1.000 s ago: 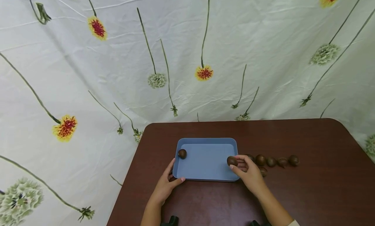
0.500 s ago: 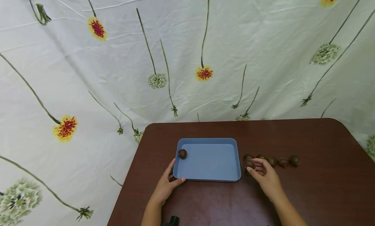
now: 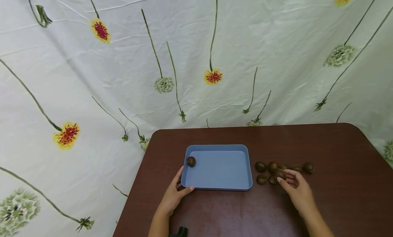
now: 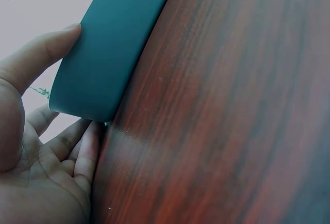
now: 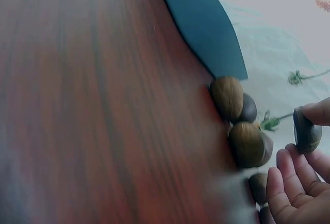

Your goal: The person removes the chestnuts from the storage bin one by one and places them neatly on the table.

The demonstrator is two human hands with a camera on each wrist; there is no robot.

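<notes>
My left hand [image 3: 172,196] holds the near left corner of the blue tray [image 3: 218,188], thumb on the front side and fingers round the left side. One chestnut [image 3: 191,161] lies inside the tray by its left wall. To the right, my right hand [image 3: 298,191] pinches another chestnut [image 5: 307,131] between thumb and fingertips, above the table. Below and behind it, several brown chestnuts [image 3: 261,166] lie in a back row, partly hidden by the held one and the fingers. Two more, including a front chestnut [image 3: 262,179], sit nearer me.
The dark brown wooden table [image 3: 221,213] has rounded far corners. Behind it hangs a white cloth [image 3: 190,59] printed with flowers. A dark object [image 3: 182,231] shows at the bottom edge beside my left forearm.
My right hand has moved right with the pinched chestnut, from the tray's right side to over the chestnuts on the table. The left hand and tray have stayed in place.
</notes>
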